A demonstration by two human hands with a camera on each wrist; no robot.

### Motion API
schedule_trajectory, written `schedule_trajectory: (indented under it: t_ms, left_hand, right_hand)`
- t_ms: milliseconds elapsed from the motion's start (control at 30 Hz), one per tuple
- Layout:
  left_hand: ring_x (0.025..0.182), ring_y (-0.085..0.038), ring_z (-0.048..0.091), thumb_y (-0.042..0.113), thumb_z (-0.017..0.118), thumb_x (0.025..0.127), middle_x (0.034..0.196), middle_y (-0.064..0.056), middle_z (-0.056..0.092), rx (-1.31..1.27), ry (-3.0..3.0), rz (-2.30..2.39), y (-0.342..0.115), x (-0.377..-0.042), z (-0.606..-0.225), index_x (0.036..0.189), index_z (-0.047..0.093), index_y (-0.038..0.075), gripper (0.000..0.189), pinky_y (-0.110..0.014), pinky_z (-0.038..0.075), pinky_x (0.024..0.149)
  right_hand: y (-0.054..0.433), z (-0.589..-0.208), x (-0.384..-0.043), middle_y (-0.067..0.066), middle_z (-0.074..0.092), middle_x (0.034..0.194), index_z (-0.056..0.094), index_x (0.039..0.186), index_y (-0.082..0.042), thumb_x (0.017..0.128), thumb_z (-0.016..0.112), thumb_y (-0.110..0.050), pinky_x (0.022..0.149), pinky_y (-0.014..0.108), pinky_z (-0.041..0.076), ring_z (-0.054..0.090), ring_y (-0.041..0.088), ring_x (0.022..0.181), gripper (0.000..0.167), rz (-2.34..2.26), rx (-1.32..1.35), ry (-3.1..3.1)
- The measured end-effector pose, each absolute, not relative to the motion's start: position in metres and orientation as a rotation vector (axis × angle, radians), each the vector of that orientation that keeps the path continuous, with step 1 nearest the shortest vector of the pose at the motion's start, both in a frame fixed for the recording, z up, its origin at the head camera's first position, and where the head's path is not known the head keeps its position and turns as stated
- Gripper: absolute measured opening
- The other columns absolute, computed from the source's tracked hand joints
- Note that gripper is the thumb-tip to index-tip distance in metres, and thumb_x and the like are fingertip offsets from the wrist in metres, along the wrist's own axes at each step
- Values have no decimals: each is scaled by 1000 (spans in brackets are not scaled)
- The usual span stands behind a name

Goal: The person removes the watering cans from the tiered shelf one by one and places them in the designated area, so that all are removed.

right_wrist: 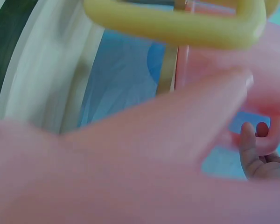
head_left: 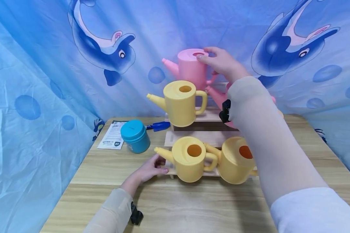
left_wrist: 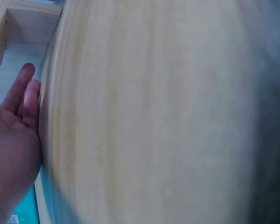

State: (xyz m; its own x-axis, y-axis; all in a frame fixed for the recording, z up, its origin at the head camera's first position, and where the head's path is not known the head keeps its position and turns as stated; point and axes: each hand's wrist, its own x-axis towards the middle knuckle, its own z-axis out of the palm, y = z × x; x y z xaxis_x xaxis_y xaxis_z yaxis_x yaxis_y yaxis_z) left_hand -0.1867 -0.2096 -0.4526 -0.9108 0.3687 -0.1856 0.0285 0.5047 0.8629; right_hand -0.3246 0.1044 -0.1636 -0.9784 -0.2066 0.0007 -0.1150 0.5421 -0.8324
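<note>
On the top tier of a wooden stepped stand (head_left: 170,138), a pink watering can (head_left: 189,72) points its spout left. My right hand (head_left: 221,63) holds this can, thumb at its top opening; fingers curl at its handle (right_wrist: 275,135) in the right wrist view. My left hand (head_left: 147,169) grips the stand's lower left end, thumb at the front edge; in the left wrist view its other fingers (left_wrist: 30,105) lie near the tabletop. Yellow watering cans stand on the middle left (head_left: 179,108), bottom left (head_left: 189,166) and bottom right (head_left: 234,165). My right arm partly hides another pink can (head_left: 217,97).
Left of the stand are a teal lidded jar (head_left: 133,137), a small blue shovel (head_left: 160,126) and a printed white packet (head_left: 110,137) on the wooden table (head_left: 105,168). A blue curtain (head_left: 151,35) with dolphins hangs behind. Something yellow (head_left: 281,114) peeks out behind my right forearm.
</note>
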Motion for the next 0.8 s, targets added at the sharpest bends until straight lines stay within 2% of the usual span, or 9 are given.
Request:
schedule_trajectory:
  t_ms: [233,533,800]
  left_hand:
    - [110,-25,48,34,73,80,119,-8,53,343,2409,1363,-210,-187,-453,128,47,9,60,-42,39,93]
    - [109,-24,49,35,75,78,117,-6,53,320,2416,1366,-209,-186,-452,126,48,12,60,-42,39,93]
    - [109,-23,49,34,73,80,118,-6,53,313,2424,1355,-210,-184,-452,126,48,12,57,-43,40,92]
  right_hand:
    - [127,-163,-322,-3,25,151,20,148,-39,81,53,-65,100,51,32,40,34,123,79,-1436,-141,2675]
    - [160,-163,-311,3,26,148,15,146,-46,73,52,-73,84,45,45,37,30,121,86,-1395,-26,2699]
    - [190,-166,-308,9,29,145,11,149,-39,77,49,-72,93,52,40,40,34,117,88,-1322,-65,2776]
